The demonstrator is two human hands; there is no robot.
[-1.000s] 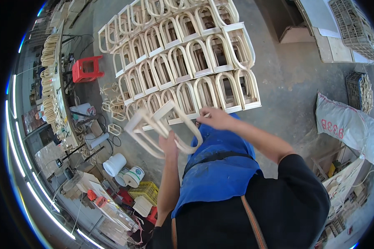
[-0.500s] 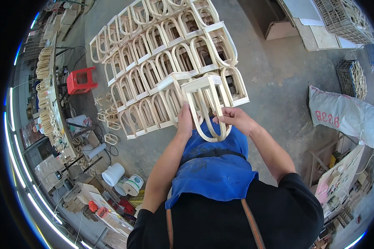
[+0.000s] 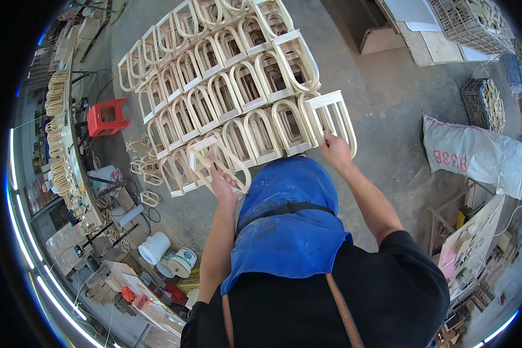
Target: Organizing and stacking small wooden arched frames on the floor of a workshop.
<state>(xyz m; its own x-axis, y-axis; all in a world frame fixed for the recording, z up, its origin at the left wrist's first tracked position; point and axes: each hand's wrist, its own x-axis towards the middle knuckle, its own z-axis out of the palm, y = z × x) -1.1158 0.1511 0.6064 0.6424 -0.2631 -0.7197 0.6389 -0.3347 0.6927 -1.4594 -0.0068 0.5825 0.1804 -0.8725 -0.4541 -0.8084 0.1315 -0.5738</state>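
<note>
My left hand (image 3: 223,184) is closed on a pale wooden frame with a rounded end (image 3: 242,168), held tilted at the near left part of the stack. Off to the right, my right hand (image 3: 336,152) grips a second such wooden frame (image 3: 349,129), its straight white end pointing away from me. That one hangs at the near right corner of the stack. Beyond both hands, rows of like U-shaped wooden frames (image 3: 252,104) stand stacked close together on the floor. The fingers' undersides are hidden.
A red plastic stool (image 3: 108,118) stands left of the stack, near a long bench of wooden loops (image 3: 57,133). Loose frames (image 3: 149,198) and white buckets (image 3: 155,247) lie on the left floor. At right are a white sack (image 3: 475,153) and a black crate (image 3: 475,98).
My hands have moved apart. The frames held together before me are now separate: one went left with my left hand, the other right and away with my right hand.
</note>
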